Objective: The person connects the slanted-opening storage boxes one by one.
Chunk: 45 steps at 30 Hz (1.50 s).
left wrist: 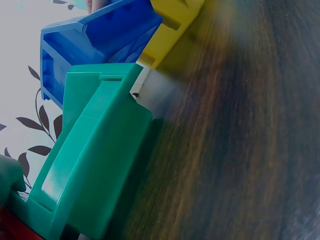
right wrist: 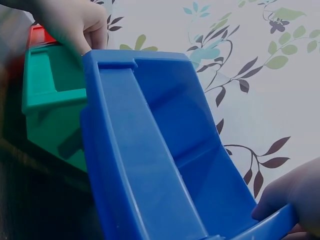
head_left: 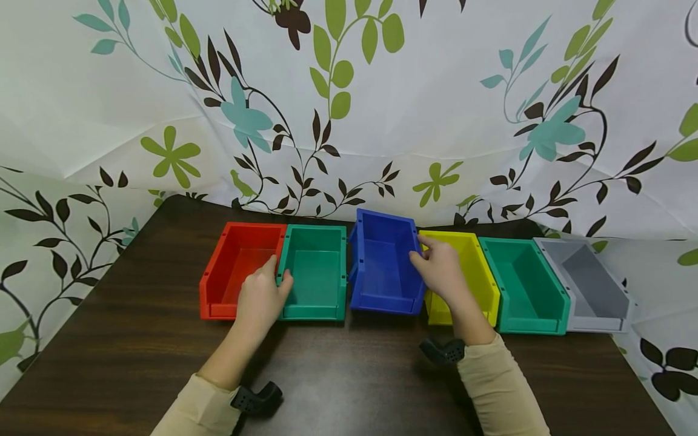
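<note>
A blue plastic bin [head_left: 384, 303] is raised above the neighbouring bins and slightly tilted. My right hand [head_left: 443, 269] pinches its right rim, thumb inside and fingers outside, as the right wrist view also shows. My left hand [head_left: 262, 297] grips the left wall of a green bin [head_left: 313, 312], where it meets a red bin [head_left: 218, 312]. In the left wrist view, fingertips [left wrist: 9, 177] show at that green bin's edge. To the right of the blue bin stands a yellow bin [head_left: 489, 290], partly hidden behind my right hand and wrist.
Another green bin [head_left: 534, 326] and a grey bin [head_left: 597, 324] continue the row at the right. All stand along the back of a dark wooden table [head_left: 349, 375]. A leaf-patterned cloth [head_left: 436, 121] hangs behind. Dark wrist devices [head_left: 256, 398] stick out from the sleeves.
</note>
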Each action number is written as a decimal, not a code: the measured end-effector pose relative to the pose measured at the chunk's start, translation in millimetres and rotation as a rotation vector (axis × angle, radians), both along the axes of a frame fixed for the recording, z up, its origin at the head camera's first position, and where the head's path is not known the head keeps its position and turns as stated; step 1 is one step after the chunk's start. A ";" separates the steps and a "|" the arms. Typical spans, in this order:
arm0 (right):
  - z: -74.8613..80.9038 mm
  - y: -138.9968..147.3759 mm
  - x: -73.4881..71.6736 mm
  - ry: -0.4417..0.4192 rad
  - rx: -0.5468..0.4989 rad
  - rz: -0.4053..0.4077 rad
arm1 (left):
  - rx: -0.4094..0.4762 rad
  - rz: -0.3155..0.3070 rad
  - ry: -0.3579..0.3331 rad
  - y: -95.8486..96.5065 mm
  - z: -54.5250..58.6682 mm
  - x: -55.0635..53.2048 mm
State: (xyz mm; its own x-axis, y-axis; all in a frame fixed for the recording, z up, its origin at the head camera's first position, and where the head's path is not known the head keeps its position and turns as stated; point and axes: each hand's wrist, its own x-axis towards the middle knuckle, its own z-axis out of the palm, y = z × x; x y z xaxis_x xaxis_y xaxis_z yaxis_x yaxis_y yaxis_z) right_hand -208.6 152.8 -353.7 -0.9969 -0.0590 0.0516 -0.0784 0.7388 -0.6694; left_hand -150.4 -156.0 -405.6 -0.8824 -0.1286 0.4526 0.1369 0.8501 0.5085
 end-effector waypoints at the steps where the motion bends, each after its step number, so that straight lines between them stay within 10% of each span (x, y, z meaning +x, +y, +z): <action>1: 0.0 0.2 0.0 -0.002 -0.004 0.000 | -0.005 -0.001 0.004 0.2 0.1 0.2; 45: 20.5 -3.1 9.9 -0.003 0.114 0.031 | -0.024 -0.015 0.007 6.4 0.2 6.2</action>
State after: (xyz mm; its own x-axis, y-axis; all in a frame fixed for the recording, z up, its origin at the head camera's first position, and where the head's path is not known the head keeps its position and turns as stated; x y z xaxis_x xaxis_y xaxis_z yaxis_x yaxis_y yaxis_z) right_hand -198.7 149.8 -333.2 -0.9947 -0.0954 0.0395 -0.1005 0.8071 -0.5818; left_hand -144.2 -149.6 -405.4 -0.8809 -0.1047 0.4616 0.1529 0.8600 0.4868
